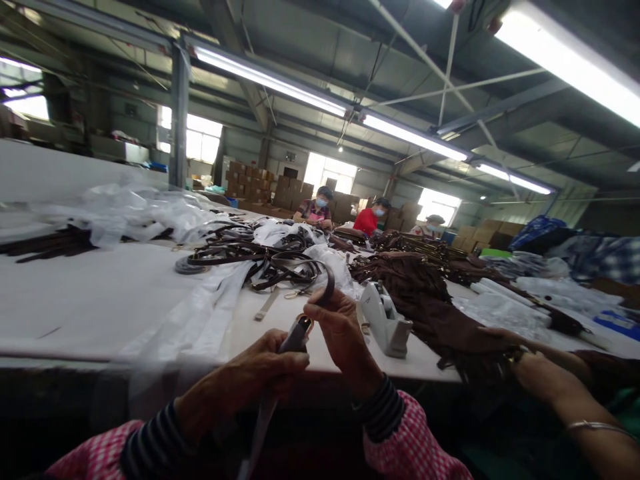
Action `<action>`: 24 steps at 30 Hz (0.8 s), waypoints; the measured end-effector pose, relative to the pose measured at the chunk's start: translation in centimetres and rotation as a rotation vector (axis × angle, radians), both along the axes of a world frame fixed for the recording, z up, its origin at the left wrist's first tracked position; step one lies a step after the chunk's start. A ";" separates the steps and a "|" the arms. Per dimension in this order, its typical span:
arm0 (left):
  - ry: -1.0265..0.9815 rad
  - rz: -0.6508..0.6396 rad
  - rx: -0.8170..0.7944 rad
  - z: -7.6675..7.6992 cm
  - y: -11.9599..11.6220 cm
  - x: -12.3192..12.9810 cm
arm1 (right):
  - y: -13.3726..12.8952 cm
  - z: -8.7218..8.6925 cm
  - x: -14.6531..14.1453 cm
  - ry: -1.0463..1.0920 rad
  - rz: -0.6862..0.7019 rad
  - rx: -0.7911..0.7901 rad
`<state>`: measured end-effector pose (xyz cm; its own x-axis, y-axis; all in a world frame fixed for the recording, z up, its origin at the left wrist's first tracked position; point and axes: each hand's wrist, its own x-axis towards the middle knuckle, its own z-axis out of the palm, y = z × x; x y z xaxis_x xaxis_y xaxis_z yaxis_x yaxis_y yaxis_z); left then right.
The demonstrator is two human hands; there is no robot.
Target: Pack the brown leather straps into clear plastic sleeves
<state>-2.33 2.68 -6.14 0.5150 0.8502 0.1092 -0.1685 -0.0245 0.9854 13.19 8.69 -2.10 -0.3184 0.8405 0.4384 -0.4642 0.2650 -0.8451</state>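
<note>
My left hand (270, 363) is closed around a grey strap (294, 337) near the table's front edge, and the strap's tail hangs below the hand. Just to its right, my right hand (343, 327) pinches a dark strap (327, 285) that curves up above the fingers. A gold-coloured metal ring (306, 323) sits between the two hands, where the strap ends meet. Beyond them lies a pile of dark straps (290, 265). A white tape dispenser (385, 323) stands right of my right hand.
At the right, another person's hand (543, 377) holds dark brown fringed material (450, 327). Clear plastic bags (135, 210) lie at the back left. Three people are across the table (130, 287). A short flat strip (267, 305) lies beyond my hands.
</note>
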 end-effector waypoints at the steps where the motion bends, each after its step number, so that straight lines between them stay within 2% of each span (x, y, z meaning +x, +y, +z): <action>1: 0.057 0.055 0.033 0.1 0.1 0.1 | 0.0 0.1 -0.1 -0.016 -0.032 0.007; 6: 0.360 0.566 0.331 0.0 0.6 1.1 | -0.5 0.4 -0.8 -0.071 -0.195 0.037; 8: 0.410 0.699 0.389 -0.2 0.5 1.4 | -0.8 0.2 -1.1 -0.083 -0.243 0.050; 10: 0.443 0.754 0.400 -0.4 0.4 1.7 | -1.0 -0.1 -1.4 -0.081 -0.284 0.058; 12: 0.427 0.747 0.412 -0.5 0.4 1.7 | -1.1 -0.6 -1.6 -0.067 -0.300 0.061; 14: 0.361 0.679 0.376 -0.6 0.6 1.6 | -1.1 -1.1 -1.6 -0.057 -0.282 0.058; 18: 0.166 0.400 0.105 -0.1 0.6 0.9 | -0.8 -1.7 -0.8 -0.075 -0.192 0.014; 21: 0.051 0.231 -0.015 1.0 0.2 0.3 | -0.3 -1.3 0.0 -0.065 -0.160 0.004; 24: 0.029 0.215 0.001 2.2 0.0 0.1 | 0.0 -0.3 0.6 -0.019 -0.119 0.026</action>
